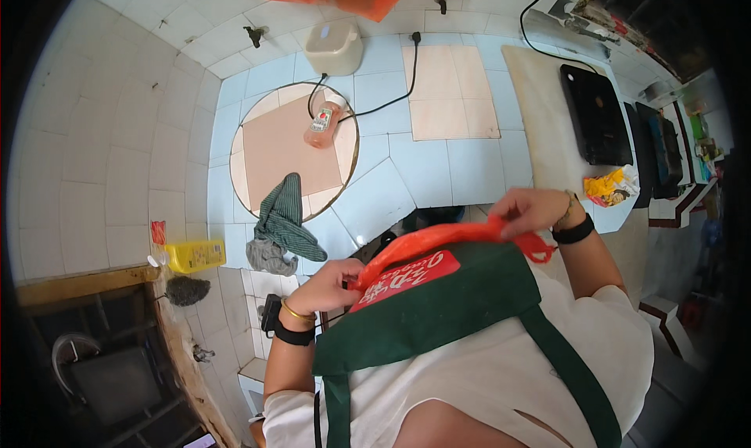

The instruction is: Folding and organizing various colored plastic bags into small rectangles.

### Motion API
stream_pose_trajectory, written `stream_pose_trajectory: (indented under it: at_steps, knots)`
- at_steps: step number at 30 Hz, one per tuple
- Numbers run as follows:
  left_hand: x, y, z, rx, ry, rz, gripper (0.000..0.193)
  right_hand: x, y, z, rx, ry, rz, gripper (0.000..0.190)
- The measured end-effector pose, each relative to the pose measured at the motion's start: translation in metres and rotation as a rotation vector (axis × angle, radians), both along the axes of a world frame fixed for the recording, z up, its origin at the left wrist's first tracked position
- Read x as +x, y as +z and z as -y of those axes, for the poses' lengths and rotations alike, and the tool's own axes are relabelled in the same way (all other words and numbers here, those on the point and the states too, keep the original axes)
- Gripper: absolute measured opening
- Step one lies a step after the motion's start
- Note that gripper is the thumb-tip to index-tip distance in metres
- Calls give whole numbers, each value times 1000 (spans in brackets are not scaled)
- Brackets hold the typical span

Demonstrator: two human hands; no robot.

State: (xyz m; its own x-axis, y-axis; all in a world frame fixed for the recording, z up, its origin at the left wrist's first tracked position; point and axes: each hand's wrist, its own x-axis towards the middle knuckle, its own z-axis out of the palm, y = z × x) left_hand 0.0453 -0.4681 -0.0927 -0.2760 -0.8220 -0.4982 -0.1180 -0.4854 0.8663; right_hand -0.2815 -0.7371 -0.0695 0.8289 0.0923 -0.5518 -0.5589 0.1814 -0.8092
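A red plastic bag (425,237) is stretched between my two hands, just in front of my green apron (434,313). My left hand (328,287) pinches one end of it at the apron's left edge. The other end is gripped by my right hand (528,211), and a loose loop of the bag hangs past the fingers. Part of the printed apron front is behind the bag. Beyond my hands, a tiled counter carries a round board (281,131) with a labelled plastic bottle (324,122) lying on it.
Green striped cloth (287,219) and a grey rag (270,257) lie at the counter's front left, near a yellow bottle (195,256). A cream container (333,48) and black cord (405,96) are at the back. On the right are a black appliance (595,114) and a yellow packet (612,186).
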Motion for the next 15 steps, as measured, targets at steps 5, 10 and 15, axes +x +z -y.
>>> stream_pose_trajectory:
  at_steps: [5, 10, 15]
  knots:
    - [1, 9, 44, -98, 157, -88, 27, 38, 28, 49, 9, -523, 333, 26]
    - [-3, 32, 92, -213, 313, -244, 20, 78, 40, 123, 236, -737, 496, 28]
    - [-15, 46, 114, -213, 503, -469, 22, 89, 40, 135, -1079, -1170, 578, 41]
